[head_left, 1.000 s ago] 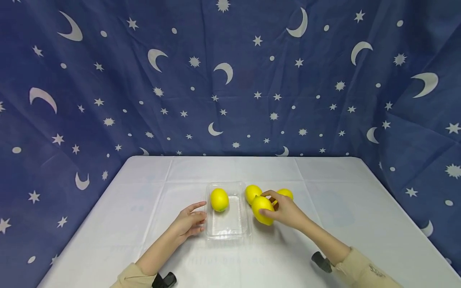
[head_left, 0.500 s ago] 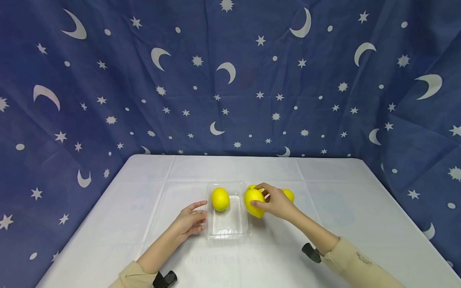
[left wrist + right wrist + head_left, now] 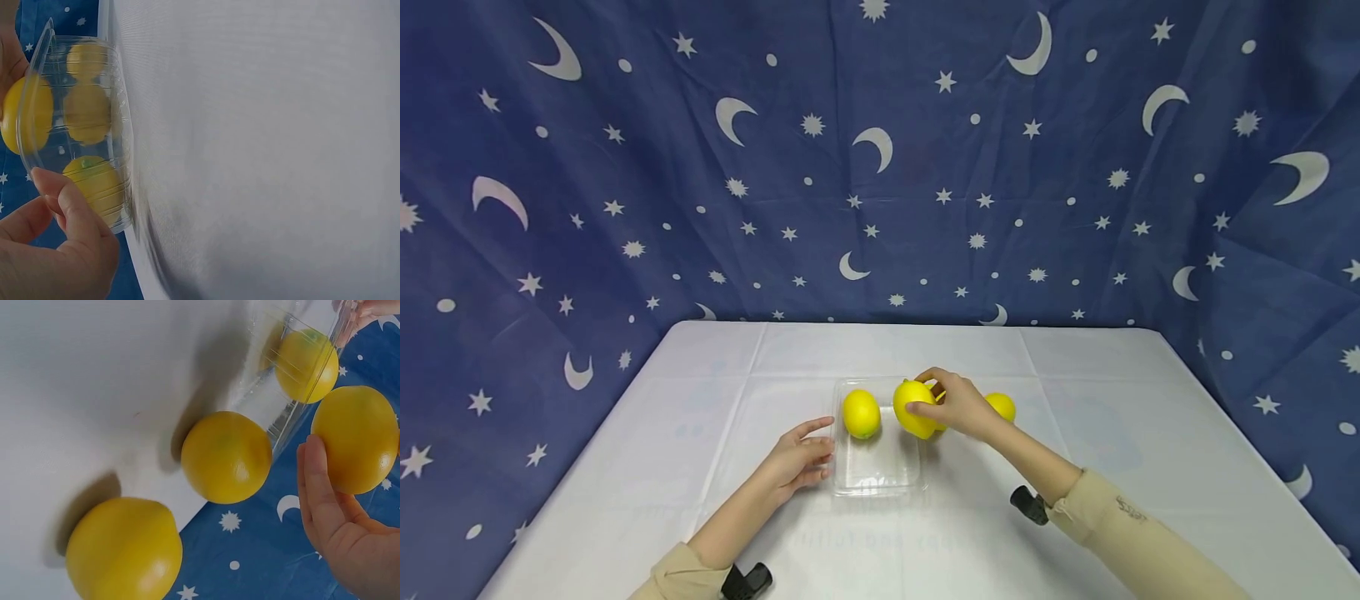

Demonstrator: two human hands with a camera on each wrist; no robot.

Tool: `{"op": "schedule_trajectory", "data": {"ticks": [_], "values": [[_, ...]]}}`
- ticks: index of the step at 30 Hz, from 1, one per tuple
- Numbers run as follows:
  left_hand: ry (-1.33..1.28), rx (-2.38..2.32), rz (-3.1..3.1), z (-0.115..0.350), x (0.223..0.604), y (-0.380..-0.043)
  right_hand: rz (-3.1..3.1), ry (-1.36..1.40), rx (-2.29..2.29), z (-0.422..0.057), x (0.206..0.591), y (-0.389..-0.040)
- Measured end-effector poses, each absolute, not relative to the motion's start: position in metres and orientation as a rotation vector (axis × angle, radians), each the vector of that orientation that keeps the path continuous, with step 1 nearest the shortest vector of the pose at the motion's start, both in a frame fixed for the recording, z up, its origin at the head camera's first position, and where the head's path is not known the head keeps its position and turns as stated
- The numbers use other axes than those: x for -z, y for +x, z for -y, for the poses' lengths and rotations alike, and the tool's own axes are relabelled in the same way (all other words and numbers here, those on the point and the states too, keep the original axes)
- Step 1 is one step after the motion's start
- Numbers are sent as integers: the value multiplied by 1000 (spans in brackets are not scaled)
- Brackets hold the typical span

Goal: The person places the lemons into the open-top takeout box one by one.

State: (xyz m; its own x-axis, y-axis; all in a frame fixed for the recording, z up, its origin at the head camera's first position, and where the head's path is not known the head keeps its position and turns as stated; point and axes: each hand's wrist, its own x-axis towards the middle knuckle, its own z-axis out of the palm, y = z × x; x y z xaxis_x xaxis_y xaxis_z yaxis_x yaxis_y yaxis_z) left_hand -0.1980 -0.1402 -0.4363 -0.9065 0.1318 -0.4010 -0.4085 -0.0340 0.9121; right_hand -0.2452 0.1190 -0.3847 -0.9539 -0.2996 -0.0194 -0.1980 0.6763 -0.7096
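A clear plastic container (image 3: 880,479) stands mid-table with one lemon (image 3: 861,414) in its left back part. My right hand (image 3: 958,406) holds a second lemon (image 3: 914,408) between thumb and fingers, above the container's right rim. Behind that hand, a third lemon (image 3: 226,457) lies on the table right beside the container, mostly hidden in the head view. Another lemon (image 3: 1001,406) sits further right. At the container's left side, my left hand (image 3: 793,461) has its relaxed fingers spread, with the fingertips (image 3: 42,177) right at the rim.
A white cloth covers the table (image 3: 760,358). Behind it and at both sides hangs a blue curtain (image 3: 917,167) with moons and stars. Black wrist cameras sit under both forearms.
My right hand has carried its lemon leftward and slightly back, from beside the container to over its right rim. My left hand has stayed at the container's left side.
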Motion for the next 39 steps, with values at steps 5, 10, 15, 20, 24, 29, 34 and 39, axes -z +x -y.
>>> {"op": "schedule_trajectory", "data": {"ticks": [5,10,15,20,24,29,34,39], "values": [[-301,-2007,-1869,140,437,-198,-2762,-413,1110,-111,387,-249],[-291,-2011,-1877,140,436,-197,-2773,-425,1086,-102,389,-253],[-291,-2009,-1881,141,436,-197,-2779,-465,1069,-95,389,-256],[-288,-2010,-1882,141,436,-197,-2805,-497,1041,-88,390,-258],[-285,-2008,-1888,140,436,-197,-2843,-513,986,-83,393,-259],[-293,-2008,-1891,140,436,-198,-2885,-527,912,-77,395,-259],[-302,-2002,-1902,139,436,-198,-2918,-509,836,-75,395,-259],[-306,-1999,-1915,140,435,-198,-2939,-569,814,-72,395,-262]]}}
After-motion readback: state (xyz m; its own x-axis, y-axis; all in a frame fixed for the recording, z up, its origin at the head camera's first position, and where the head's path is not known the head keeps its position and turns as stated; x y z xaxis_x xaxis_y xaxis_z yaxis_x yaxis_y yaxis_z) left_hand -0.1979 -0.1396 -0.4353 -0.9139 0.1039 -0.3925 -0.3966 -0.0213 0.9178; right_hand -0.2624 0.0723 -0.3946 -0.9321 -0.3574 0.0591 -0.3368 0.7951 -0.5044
